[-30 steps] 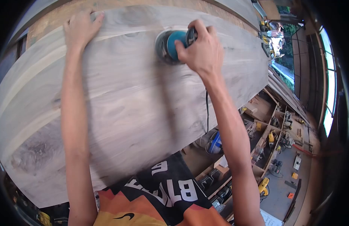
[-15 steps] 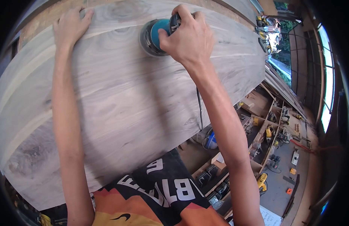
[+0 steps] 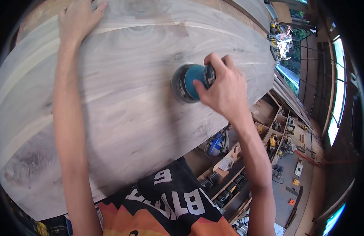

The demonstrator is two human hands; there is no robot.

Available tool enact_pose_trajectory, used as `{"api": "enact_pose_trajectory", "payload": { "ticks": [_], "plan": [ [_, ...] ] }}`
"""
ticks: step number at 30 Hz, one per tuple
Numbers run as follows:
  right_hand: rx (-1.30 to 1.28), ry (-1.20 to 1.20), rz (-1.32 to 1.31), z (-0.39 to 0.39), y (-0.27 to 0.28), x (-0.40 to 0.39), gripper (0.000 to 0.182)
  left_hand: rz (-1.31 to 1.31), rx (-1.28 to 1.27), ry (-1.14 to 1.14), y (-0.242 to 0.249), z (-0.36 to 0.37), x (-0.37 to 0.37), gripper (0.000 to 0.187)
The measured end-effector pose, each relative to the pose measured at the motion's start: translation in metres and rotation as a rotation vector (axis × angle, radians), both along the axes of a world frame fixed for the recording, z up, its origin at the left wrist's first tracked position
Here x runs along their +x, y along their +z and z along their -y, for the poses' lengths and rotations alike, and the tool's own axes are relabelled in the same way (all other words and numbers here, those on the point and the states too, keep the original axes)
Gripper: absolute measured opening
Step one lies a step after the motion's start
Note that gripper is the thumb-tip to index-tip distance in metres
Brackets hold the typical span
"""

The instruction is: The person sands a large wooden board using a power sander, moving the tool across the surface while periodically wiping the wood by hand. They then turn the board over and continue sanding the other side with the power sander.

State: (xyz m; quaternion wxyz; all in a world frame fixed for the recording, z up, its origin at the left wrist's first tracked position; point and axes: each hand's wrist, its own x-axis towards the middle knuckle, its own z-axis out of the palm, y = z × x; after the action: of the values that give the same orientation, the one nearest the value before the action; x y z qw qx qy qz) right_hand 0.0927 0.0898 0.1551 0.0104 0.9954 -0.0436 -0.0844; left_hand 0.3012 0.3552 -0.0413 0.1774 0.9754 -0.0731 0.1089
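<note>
A broad wooden board [image 3: 123, 98] with pale, wavy grain and darker knots fills most of the head view. My right hand [image 3: 225, 88] is wrapped round a teal-and-black orbital sander [image 3: 194, 80], whose round pad sits on the board right of its middle. The sander's underside is hidden. Near the far left edge, my left hand [image 3: 80, 19] rests on the board with its thumb spread from the fingers; the top of the frame cuts off part of it.
Below the board at right, wooden compartments [image 3: 245, 185] hold several power tools and black cases. A blue object [image 3: 216, 144] with hoses lies under the board's near edge. Tools lie on a grey surface [image 3: 284, 200], and long planks [image 3: 292, 96] are stacked beyond.
My right hand has drawn the sander nearer to me and to the right across the board. The left hand stays on the far edge, now higher in view.
</note>
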Motion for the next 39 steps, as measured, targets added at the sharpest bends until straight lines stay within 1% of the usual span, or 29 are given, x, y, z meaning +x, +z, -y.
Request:
{"api": "enact_pose_trajectory", "payload": {
  "ticks": [3,5,8,12,14,15,19,20,23,27,31,34,38,39],
  "plan": [
    [-0.006,0.006,0.023,-0.003,-0.003,-0.001,0.042,-0.082,-0.050,-0.024,0.005,-0.001,0.001,0.052],
    [-0.004,0.000,0.071,0.003,-0.006,0.010,0.042,-0.047,-0.040,-0.007,0.004,-0.001,0.001,0.052],
    [-0.023,-0.047,0.075,0.010,-0.007,0.022,0.041,-0.036,-0.016,-0.012,0.003,0.001,-0.002,0.052],
    [-0.037,0.003,-0.028,0.005,0.001,-0.009,0.040,-0.025,-0.008,-0.007,-0.001,-0.001,0.002,0.052],
    [0.027,-0.029,-0.004,-0.002,-0.002,-0.017,0.039,-0.046,-0.002,0.001,0.002,0.000,0.004,0.052],
    [0.063,-0.047,0.005,-0.004,-0.004,-0.018,0.039,-0.059,0.006,0.002,0.004,0.001,0.002,0.052],
    [-0.015,-0.093,-0.051,0.003,0.001,0.009,0.042,-0.051,-0.026,-0.004,0.014,0.005,-0.002,0.051],
    [-0.050,-0.064,-0.054,0.008,0.002,0.007,0.043,-0.037,-0.026,-0.016,0.013,0.004,-0.001,0.052],
    [-0.003,-0.048,-0.075,0.011,0.004,-0.003,0.042,-0.039,-0.034,-0.030,0.004,-0.003,0.004,0.052],
    [-0.002,-0.059,0.013,0.005,-0.001,0.011,0.041,-0.027,0.013,-0.002,-0.004,-0.002,0.006,0.051],
    [0.073,-0.003,-0.046,-0.002,0.003,0.001,0.039,-0.007,0.010,-0.002,-0.008,-0.006,0.005,0.052],
    [0.065,0.021,0.006,-0.008,-0.003,-0.001,0.039,-0.016,0.001,-0.016,-0.007,-0.004,0.005,0.052],
    [-0.012,-0.011,-0.026,-0.001,0.002,0.006,0.040,-0.029,0.009,0.003,-0.001,0.000,0.001,0.051],
    [0.005,-0.009,-0.042,-0.004,0.003,0.005,0.040,-0.030,0.009,0.010,-0.001,-0.001,0.002,0.051]
  ]
}}
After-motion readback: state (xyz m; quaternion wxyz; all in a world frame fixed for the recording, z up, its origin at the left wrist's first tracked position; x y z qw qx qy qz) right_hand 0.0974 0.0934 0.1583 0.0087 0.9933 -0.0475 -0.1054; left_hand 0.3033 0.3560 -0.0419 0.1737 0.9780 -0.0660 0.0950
